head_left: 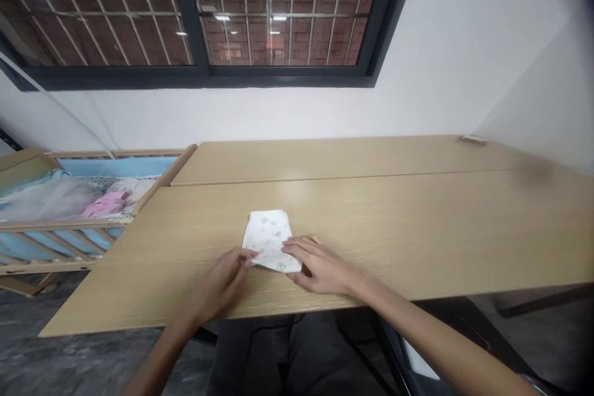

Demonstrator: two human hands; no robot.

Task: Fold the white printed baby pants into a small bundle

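A small white folded cloth with a sparse green and grey print lies flat on the wooden table, close to its front edge. My left hand pinches the cloth's lower left corner between thumb and fingers. On the opposite side, my right hand has its fingers on top of the cloth and its thumb at the lower right corner, gripping it there. The cloth's underside and the right fingertips' exact hold are partly hidden.
A wooden crib with blue padding, a pink cloth and white bedding stands left of the table. A second tabletop adjoins at the back, below a barred window. A small object lies at the far right.
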